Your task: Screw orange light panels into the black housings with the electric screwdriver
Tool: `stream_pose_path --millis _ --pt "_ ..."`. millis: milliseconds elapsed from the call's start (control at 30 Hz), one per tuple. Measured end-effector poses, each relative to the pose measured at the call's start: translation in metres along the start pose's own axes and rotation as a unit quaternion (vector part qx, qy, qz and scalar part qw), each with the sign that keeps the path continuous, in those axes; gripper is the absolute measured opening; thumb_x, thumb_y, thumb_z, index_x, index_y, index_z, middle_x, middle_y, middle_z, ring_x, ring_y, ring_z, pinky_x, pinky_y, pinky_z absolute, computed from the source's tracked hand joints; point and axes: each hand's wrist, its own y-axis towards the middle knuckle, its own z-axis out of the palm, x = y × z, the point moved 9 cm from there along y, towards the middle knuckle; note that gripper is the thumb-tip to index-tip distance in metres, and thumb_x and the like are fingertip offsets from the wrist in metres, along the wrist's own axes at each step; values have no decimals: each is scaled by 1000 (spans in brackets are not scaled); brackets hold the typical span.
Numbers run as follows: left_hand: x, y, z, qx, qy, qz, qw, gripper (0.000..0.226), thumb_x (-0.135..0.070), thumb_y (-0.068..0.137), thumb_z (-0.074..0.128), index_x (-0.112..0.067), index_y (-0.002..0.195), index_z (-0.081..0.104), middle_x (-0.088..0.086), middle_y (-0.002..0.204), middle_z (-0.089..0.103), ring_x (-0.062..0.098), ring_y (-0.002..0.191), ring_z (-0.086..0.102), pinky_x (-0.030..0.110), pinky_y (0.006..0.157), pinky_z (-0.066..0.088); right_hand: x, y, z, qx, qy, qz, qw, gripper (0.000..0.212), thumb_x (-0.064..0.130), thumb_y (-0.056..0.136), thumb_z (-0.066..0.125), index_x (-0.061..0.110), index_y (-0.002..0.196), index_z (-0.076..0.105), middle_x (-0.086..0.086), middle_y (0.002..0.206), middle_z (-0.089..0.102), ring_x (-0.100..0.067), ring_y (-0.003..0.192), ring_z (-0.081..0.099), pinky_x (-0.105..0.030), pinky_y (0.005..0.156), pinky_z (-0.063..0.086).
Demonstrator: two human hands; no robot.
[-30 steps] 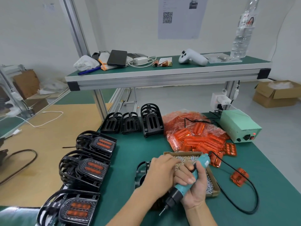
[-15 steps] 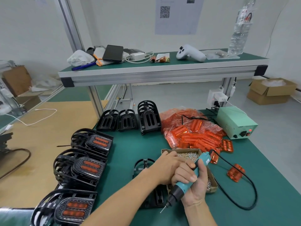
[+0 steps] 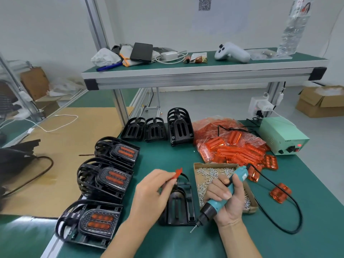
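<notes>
Right hand point(image 3: 226, 200) wraps the teal electric screwdriver point(image 3: 221, 197), bit down-left, just off the empty black plastic housing point(image 3: 181, 205) on the green mat point(image 3: 307, 244). Left hand point(image 3: 150, 192) fingers pinch a small orange piece point(image 3: 176, 174) above the housing; blurred. Cardboard tray of screws point(image 3: 214, 174) just beside.

left hand point(image 3: 152, 192) motion-blurred, hiding part of black housing point(image 3: 179, 205), orange scrap point(image 3: 176, 173) unidentifiable

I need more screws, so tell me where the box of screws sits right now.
In the head view, the box of screws lies on the green bench right of centre, partly behind the right hand, just in front of the pile of orange panels.
</notes>
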Motion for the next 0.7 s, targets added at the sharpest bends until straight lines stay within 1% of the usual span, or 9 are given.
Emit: stream_pose_path --millis 67,100,167,200,267,367,433,533,700 --pt "-6 -26 -5 35 32 15 999 15 -24 99 67 -25 113 71 -22 107 62 2 93 64 12 76 47 -3 1 1 -1 -2 8 1000 30 38 101 58 12 87 60 8 61 42 -7 56 42 -21 59 41" --pt "-9 -38 -1 57 63 26 996 15 -24 98 68 -25 112 72 -20 107 62 1 93 63 16 75 51 -4 1 1 -3 -2 12 1000 30 38 101 58 11 87 60 7 61 42 -7 56 41 -21 59 41" --pt "-14 -58 13 101 118 47 987 16 -23 94 73 -23 110 73 -13 106 63 6 92 63 26 69 56 -6 0 1 -4 -4 16 1000 30 37 101 58 11 87 60 7 61 41 -7 56 41 -22 59 39" --pt "-16 -65 20 118 131 52 983 16 -23 92 76 -22 108 74 -10 104 64 9 91 64 29 64 57 -6 -1 2 -3 -5 17 1000 29 37 100 58 11 87 61 7 61 41 -7 56 41 -21 59 39" --pt "-21 -74 31 138 142 59 978 18 -22 87 80 -21 104 74 -8 101 64 11 87 63 29 58 56 -6 -1 2 -9 -4 18 1000 29 36 100 59 11 86 61 7 61 41 -7 56 41 -21 59 38" --pt "-24 -78 36 137 163 52 976 22 -18 79 87 -19 97 76 -6 95 65 15 81 63 28 54 53 -4 -2 -2 -31 -9 14 999 28 36 98 62 12 83 60 9 59 39 -6 53 40 -21 56 40" --pt "-24 -78 36 134 174 47 974 23 -15 75 89 -16 94 77 -4 93 66 18 79 63 31 54 53 -3 -3 -5 -38 -12 12 999 28 36 97 62 13 82 60 9 58 38 -6 52 38 -21 55 41" --pt "-26 -79 39 140 186 65 970 21 -13 75 90 -13 92 78 -2 88 66 21 75 61 31 61 54 -5 -1 -6 -38 -24 20 999 28 35 98 62 12 83 62 8 59 38 -6 53 39 -21 55 41" --pt "-19 -84 45 171 172 63 968 20 -10 78 87 -14 95 77 -2 89 63 20 76 58 31 64 52 -5 -1 -8 -46 -25 23 998 26 34 96 64 12 82 62 9 59 37 -6 52 38 -22 54 42"
